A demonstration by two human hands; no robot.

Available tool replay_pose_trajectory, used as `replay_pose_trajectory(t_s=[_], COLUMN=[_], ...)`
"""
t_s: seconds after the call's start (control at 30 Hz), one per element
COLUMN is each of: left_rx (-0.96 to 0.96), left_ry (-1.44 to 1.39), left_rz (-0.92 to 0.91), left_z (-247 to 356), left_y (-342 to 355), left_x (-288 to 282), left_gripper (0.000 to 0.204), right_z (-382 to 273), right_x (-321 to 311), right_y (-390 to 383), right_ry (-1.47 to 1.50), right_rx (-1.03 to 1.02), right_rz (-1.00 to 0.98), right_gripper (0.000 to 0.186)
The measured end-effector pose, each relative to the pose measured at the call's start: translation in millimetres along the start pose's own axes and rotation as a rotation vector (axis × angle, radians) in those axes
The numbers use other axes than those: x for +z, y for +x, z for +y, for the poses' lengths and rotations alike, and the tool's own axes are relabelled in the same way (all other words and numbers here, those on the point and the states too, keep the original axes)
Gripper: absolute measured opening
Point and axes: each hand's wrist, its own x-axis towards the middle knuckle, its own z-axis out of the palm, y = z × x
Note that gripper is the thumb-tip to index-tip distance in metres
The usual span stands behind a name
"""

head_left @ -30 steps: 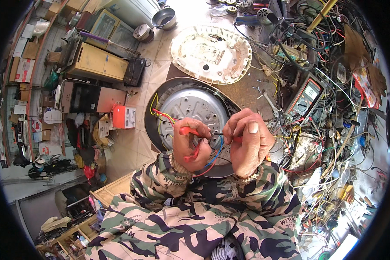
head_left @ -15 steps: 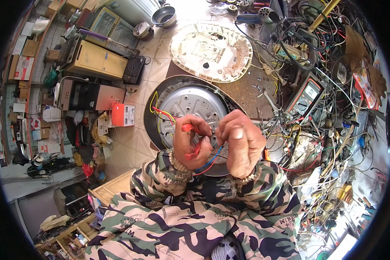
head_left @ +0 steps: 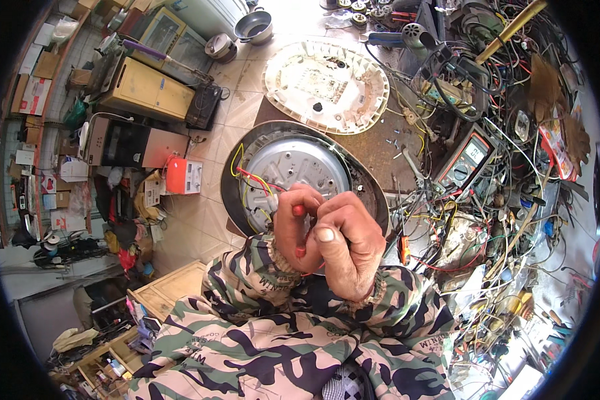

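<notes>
My left hand (head_left: 288, 227) is closed around red-handled pliers (head_left: 301, 252); the two red grip ends show and the jaws are hidden. Pressed against it, my right hand (head_left: 353, 243) is closed, thumb over curled fingers, and what it pinches is out of sight. Both hands hover over the near side of a dark oval housing (head_left: 228, 193). Inside that housing sits a round grey metal plate (head_left: 293, 163) with holes. Red and yellow wires (head_left: 252, 175) run from the housing's left side toward my left hand.
A cream plastic cover (head_left: 373, 100) lies beyond the housing on a brown board (head_left: 370, 150). To the right are a multimeter (head_left: 467, 160), a spanner (head_left: 413, 163) and heaps of tangled cables. A red-and-white box (head_left: 183, 176) stands left on the tiled floor.
My right hand has moved left and slightly down against my left hand, closing the gap between them. The blue wire seen there earlier is now hidden. The pliers' handles have turned within my left hand.
</notes>
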Motion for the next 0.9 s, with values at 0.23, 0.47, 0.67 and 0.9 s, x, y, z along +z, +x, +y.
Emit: replay_pose_trajectory(t_s=[0.23, 0.47, 0.67, 0.9], left_rx=[0.054, -0.003, 0.083, 0.015], left_ry=[-0.069, -0.227, -0.21, -0.22], left_rz=[0.033, 0.122, 0.037, -0.043], left_z=[-11.5, -15.3, -18.1, -13.6], left_y=[-0.1, -1.6, 5.1, 6.3], left_x=[3.3, 8.9, 9.0, 10.8], left_gripper=[0.033, 0.039, 0.064, 0.06], right_z=[7.2, 16.9, 23.3, 34.1], right_x=[11.5, 14.0, 7.0, 8.7], right_y=[1.9, -10.0, -19.4, -20.9], right_ry=[-0.006, -0.035, 0.085, 0.147], right_rx=[-0.092, -0.137, -0.181, -0.231], right_rz=[0.04, 0.073, 0.005, 0.097], right_gripper=[0.033, 0.036, 0.031, 0.03])
